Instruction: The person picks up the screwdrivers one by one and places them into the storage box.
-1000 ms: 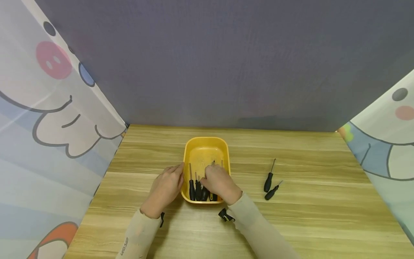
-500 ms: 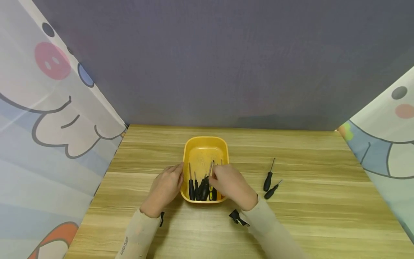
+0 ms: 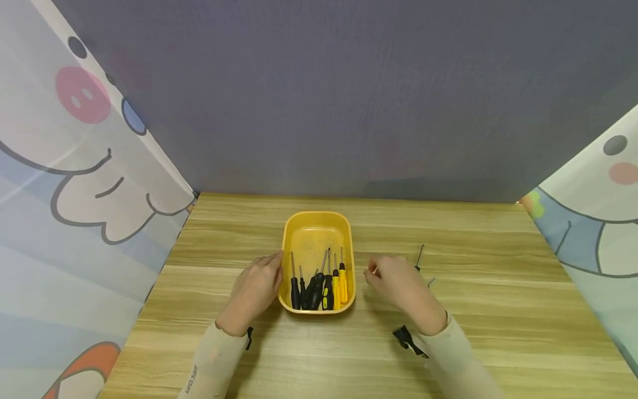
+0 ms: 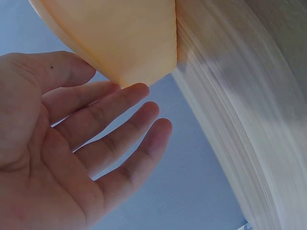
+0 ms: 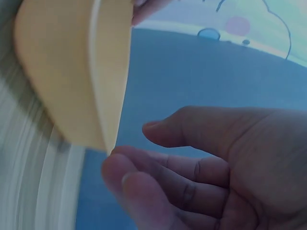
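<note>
A yellow plastic tray [image 3: 317, 220] holds several screwdrivers lying side by side, tips toward its far end. Black-handled screwdrivers [image 3: 296, 292] fill the left and middle. Two yellow-handled screwdrivers [image 3: 336, 290] lie at the right. My left hand [image 3: 256, 282] touches the tray's left side; in the left wrist view its fingers [image 4: 122, 139] are spread and loosely bent near the rim. To the tray's right, above the table, is my right hand [image 3: 399, 281], with nothing in its grasp. The right wrist view shows its thumb apart from its loosely bent fingers [image 5: 148, 201].
Two screwdrivers lie on the wooden table [image 3: 498, 310] to the right, a long shaft [image 3: 421, 255] and a short shaft [image 3: 431, 282] showing past my right hand, which hides the handles. Behind the table stands a grey wall panel [image 3: 349, 100].
My right hand has left the screwdrivers in the tray and moved right, past the rim, uncovering the yellow handles and covering the loose screwdrivers' handles. My left hand stays at the tray's side.
</note>
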The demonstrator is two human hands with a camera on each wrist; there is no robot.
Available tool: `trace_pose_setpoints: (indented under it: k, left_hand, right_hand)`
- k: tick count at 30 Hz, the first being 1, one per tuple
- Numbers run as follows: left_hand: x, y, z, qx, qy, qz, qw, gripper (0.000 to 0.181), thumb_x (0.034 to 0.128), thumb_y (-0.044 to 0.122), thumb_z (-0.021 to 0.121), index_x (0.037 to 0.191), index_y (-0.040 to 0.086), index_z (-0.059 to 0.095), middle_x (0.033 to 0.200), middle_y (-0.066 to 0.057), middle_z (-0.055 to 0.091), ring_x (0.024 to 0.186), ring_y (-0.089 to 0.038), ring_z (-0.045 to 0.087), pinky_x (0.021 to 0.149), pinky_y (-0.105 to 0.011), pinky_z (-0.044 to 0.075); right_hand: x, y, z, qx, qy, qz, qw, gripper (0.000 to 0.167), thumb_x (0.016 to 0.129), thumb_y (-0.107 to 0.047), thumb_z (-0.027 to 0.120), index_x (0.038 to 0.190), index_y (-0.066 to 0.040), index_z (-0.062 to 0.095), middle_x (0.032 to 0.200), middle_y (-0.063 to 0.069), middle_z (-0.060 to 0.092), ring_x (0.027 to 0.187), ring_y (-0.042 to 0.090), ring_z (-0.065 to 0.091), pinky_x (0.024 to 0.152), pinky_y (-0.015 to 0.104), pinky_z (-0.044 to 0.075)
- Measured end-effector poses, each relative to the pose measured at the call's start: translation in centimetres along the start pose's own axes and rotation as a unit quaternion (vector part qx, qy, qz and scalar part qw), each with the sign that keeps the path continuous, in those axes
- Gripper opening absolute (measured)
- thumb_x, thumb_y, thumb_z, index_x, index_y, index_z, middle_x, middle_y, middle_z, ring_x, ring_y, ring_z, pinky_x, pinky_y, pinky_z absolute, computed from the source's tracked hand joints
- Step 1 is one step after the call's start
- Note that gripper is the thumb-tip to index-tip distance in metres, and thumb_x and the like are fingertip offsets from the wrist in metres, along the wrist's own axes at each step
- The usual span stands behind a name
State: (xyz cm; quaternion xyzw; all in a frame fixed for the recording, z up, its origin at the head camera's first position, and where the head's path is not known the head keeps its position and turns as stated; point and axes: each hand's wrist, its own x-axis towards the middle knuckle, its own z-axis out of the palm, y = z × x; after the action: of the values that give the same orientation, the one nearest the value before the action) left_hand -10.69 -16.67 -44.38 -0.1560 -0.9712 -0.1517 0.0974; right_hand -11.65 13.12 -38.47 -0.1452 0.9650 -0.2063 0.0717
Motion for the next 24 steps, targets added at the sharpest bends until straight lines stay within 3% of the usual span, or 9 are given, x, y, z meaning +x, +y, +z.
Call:
trace_pose_setpoints:
  k: [16, 24]
  left_hand:
    - [0.1, 0.0, 0.1, -0.002, -0.013, -0.011, 0.9999, 0.041, 0.0983, 0.012, 0.062, 0.136, -0.003, 0.059, 0.127, -0.018, 0.065, 0.112, -0.038, 0.063, 0.091, -0.051, 0.055]
    - [0.1, 0.1, -0.1, -0.006, -0.015, -0.016, 0.9997, 0.041, 0.0985, 0.012, 0.062, 0.136, -0.004, 0.059, 0.127, -0.018, 0.065, 0.113, -0.039, 0.062, 0.093, -0.051, 0.054]
  right_hand:
    - [-1.1, 8.1, -1.0, -0.033, -0.005, 0.034, 0.9989, 0.008, 0.096, -0.007, 0.062, 0.097, -0.001, 0.067, 0.069, 0.0, 0.058, 0.052, 0.013, 0.049, 0.044, 0.028, 0.042]
    - [-0.8, 10.1, -0.8, -0.024, -0.021, 0.064, 0.9975, 0.01, 0.096, -0.008, 0.064, 0.095, 0.002, 0.067, 0.074, 0.004, 0.063, 0.054, 0.014, 0.053, 0.045, 0.029, 0.045]
